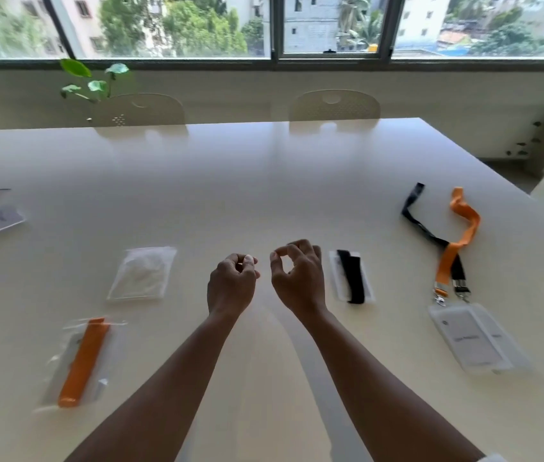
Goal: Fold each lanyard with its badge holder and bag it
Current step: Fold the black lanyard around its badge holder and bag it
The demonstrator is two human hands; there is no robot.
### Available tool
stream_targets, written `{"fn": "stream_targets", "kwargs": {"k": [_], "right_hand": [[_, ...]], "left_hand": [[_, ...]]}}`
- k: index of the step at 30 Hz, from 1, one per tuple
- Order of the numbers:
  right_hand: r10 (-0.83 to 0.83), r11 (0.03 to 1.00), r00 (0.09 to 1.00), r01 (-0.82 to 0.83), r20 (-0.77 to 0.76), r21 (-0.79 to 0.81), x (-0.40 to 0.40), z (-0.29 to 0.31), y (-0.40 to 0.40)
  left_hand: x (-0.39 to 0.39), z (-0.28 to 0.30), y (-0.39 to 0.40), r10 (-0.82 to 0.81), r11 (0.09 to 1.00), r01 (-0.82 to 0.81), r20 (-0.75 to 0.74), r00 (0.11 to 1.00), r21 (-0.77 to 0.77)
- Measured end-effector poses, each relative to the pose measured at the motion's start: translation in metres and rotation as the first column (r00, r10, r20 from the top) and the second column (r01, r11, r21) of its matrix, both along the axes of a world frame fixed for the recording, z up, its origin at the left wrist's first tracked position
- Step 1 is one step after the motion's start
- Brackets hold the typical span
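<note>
bright window (164, 25) backlight, soft glare on table (230, 181), perhaps slight edge blur

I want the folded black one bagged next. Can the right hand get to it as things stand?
Probably yes: the right hand holds nothing and hovers just left of the folded black lanyard, with only bare table between them.
</note>
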State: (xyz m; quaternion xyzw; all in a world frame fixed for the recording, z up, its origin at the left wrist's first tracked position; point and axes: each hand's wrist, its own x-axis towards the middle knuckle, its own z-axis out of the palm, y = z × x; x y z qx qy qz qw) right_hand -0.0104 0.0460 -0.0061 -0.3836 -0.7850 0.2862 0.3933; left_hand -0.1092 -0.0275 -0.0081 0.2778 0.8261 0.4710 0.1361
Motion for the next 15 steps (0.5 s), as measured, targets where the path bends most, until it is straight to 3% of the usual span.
{"fn": "stream_targets", "kwargs": {"k": [9,15], "right_hand": [[0.333,0.921,0.941,-0.311,0.064,-0.234,-0.094,-0.022,-0.056],[0.421,0.907,0.862,-0.401,0.283,-0.128,-0.138,-0.029,-0.082]], "left_hand": [[-0.084,0.013,-0.075,0.232,0.966,-0.254,-0.263,0.937,-0.052],[-0.144,0.017,-0.114,0.290,0.926,-0.349,-0.318,0.903,-0.146]]}}
